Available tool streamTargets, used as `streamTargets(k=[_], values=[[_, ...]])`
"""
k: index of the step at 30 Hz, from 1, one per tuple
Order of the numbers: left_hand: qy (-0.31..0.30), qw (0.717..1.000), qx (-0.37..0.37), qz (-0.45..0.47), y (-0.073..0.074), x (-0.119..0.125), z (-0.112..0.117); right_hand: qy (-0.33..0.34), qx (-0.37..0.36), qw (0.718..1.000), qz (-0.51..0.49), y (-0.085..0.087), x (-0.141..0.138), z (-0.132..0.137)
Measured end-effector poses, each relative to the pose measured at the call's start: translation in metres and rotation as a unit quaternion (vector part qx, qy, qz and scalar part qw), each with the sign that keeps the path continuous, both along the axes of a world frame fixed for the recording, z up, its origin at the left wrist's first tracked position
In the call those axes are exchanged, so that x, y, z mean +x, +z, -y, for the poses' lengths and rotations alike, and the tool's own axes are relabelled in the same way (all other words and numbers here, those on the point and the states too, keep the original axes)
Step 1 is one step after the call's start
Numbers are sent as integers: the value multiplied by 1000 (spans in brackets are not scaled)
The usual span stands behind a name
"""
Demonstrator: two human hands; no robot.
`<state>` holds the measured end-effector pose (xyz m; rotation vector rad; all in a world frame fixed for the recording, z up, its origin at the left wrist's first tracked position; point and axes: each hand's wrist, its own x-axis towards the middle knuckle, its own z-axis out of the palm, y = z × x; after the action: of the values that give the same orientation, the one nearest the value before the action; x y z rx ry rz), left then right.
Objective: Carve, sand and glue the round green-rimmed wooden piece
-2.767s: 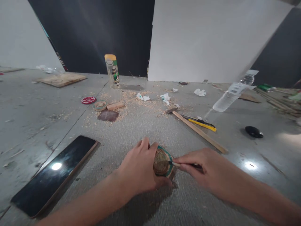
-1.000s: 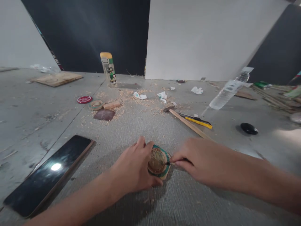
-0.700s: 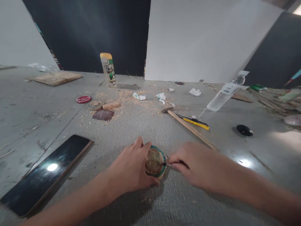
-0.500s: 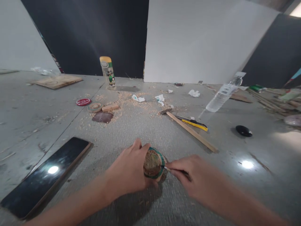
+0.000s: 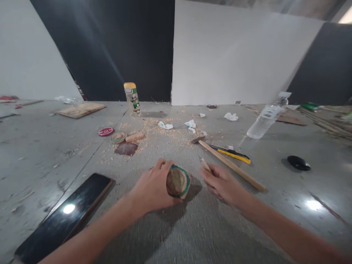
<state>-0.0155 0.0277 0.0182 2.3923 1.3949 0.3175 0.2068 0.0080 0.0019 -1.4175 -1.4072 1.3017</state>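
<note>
My left hand [image 5: 152, 187] is closed around a round wooden disc with a green rim [image 5: 178, 182], holding it tilted up on its edge on the grey table [image 5: 192, 227]. A little to the right of the disc, my right hand [image 5: 221, 183] grips a thin carving tool [image 5: 205, 165]. Only the tool's pale wooden end shows above my fingers, and it is not touching the disc.
A dark phone [image 5: 68, 211] lies at front left. A hammer [image 5: 231, 165], a yellow utility knife [image 5: 233, 154], a plastic water bottle [image 5: 265, 119] and a black oval object [image 5: 299, 163] lie to the right. Behind, a yellow-capped bottle [image 5: 132, 97] stands among wood shavings, wood scraps and a red lid [image 5: 106, 131].
My right hand has pulled the tool off the disc's face and drawn back to the right, its wooden end now pointing up. The left hand keeps the disc, tipped more upright.
</note>
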Motion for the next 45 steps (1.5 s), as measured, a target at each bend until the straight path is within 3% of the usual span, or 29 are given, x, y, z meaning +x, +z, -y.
streamTargets(k=[4,9,12,16,21,24,28,29,32,34,38,42,45], values=[[-1,993,74,88,-4,-3,-36,9,-26,996,-90,3,-25,-44],[19,970,158,184,-1,-2,-80,67,-3,989,-128,25,-58,-92],[4,966,165,197,3,-7,-91,68,52,992,-96,35,-62,-111],[-38,965,189,178,10,-23,-98,10,179,984,-2,34,-49,-121],[99,919,247,290,13,-42,-113,-24,331,938,99,27,-35,-118],[114,900,248,338,13,-46,-118,-12,403,905,135,26,-34,-118],[111,870,259,406,12,-48,-120,8,515,829,219,28,-31,-113],[113,861,262,421,12,-48,-120,16,512,825,237,26,-31,-110],[124,839,270,455,11,-47,-122,91,391,874,273,14,-31,-94],[125,834,267,467,12,-46,-123,132,335,891,276,2,-32,-83],[113,853,243,449,14,-44,-119,128,281,923,231,-12,-32,-79],[85,892,137,422,12,-39,-107,101,208,965,121,0,-26,-93],[21,903,2,429,11,-30,-96,123,145,981,23,16,-22,-96]])
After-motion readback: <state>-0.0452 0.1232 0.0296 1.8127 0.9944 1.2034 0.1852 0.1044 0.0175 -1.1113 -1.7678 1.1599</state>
